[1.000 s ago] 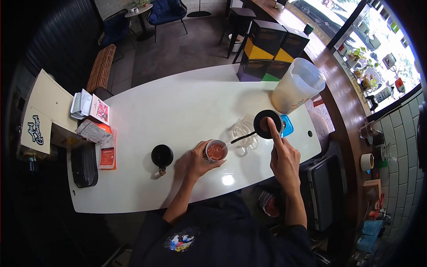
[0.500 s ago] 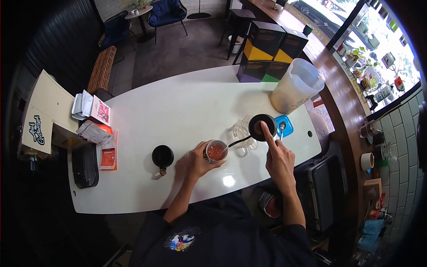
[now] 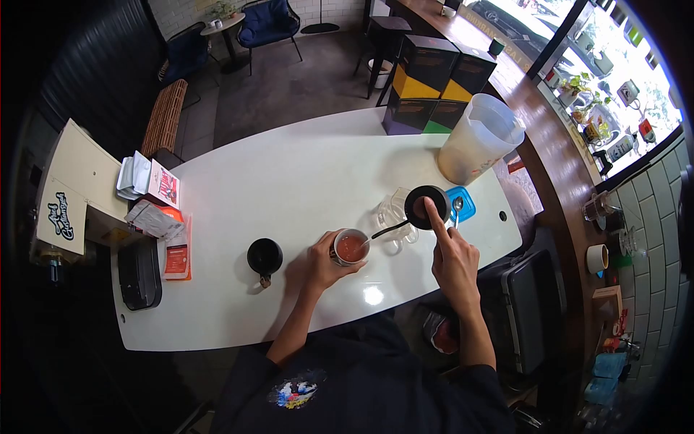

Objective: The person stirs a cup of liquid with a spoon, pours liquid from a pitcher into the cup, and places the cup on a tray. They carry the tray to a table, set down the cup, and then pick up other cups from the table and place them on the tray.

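My left hand (image 3: 327, 260) is wrapped round a cup (image 3: 351, 247) of reddish liquid. A thin stream runs into it from the black spout of a kettle (image 3: 418, 212). My right hand (image 3: 454, 253) is closed at the kettle, its index finger stretched over the round black lid; the handle is hidden under the hand. Behind the kettle stand clear glass vessels (image 3: 391, 210), partly covered by it. A black mug (image 3: 264, 256) sits to the left of my left hand.
A large translucent pitcher (image 3: 480, 139) and a blue lid (image 3: 465, 205) with a spoon (image 3: 457, 207) are at the right. Black boxes (image 3: 434, 83) stand at the far edge of the white table (image 3: 238, 173). Packets (image 3: 165, 220) and a black case (image 3: 139, 273) lie left.
The view has shifted slightly. My hands, the cup and the tilted kettle keep almost the same positions.
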The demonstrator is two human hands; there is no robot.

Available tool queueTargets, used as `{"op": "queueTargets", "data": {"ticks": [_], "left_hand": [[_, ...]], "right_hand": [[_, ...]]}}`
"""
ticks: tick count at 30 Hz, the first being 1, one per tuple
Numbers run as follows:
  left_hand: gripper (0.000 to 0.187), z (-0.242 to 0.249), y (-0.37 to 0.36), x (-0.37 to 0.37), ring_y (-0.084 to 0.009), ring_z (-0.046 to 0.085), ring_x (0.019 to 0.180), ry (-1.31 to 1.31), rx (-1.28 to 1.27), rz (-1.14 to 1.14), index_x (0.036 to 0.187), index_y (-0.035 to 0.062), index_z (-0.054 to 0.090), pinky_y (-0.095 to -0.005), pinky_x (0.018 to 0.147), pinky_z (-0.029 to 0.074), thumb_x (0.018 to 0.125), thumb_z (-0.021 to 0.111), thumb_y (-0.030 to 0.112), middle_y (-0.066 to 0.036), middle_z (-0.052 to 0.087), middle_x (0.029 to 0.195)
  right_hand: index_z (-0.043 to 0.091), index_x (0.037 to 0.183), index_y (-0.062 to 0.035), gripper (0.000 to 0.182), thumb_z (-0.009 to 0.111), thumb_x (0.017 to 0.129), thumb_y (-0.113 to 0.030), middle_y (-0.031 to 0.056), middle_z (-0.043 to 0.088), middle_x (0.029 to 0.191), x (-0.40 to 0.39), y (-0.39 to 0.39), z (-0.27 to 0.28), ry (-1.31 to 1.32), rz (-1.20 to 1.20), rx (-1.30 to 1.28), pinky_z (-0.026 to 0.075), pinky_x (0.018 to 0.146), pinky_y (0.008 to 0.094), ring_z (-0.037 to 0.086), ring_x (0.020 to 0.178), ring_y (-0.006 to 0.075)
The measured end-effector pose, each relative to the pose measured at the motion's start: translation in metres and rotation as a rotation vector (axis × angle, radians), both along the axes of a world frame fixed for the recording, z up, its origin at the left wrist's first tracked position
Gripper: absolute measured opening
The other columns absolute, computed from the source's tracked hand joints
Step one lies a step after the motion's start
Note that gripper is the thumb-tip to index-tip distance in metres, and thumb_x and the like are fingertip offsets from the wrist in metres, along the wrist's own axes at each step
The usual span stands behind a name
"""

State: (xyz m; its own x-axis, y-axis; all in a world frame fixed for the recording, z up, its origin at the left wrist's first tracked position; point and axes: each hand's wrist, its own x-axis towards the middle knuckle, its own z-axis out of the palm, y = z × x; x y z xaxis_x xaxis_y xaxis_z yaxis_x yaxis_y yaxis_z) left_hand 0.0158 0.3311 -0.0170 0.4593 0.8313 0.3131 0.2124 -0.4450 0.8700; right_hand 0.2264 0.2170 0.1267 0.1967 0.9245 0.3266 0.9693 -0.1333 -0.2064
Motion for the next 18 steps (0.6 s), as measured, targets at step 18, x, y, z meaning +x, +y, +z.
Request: {"op": "queueTargets", "data": {"ticks": [18], "left_hand": [[0.06,0.0008,0.0001,-0.0005,-0.019,0.065,0.09,-0.012,-0.014,-0.024,0.106,-0.001,0.06,-0.0323,0.079,0.055,0.057,0.089,0.018,-0.011,0.064,0.099]], "right_hand": [[0.029,0.147,-0.0297,0.086,0.056,0.073,0.006,0.0093,0.05,0.063,-0.0017,0.0013,-0.0015,-0.001,-0.003,0.011,0.043,0.047,0.0376,0.053,0.048,0.0255]]}}
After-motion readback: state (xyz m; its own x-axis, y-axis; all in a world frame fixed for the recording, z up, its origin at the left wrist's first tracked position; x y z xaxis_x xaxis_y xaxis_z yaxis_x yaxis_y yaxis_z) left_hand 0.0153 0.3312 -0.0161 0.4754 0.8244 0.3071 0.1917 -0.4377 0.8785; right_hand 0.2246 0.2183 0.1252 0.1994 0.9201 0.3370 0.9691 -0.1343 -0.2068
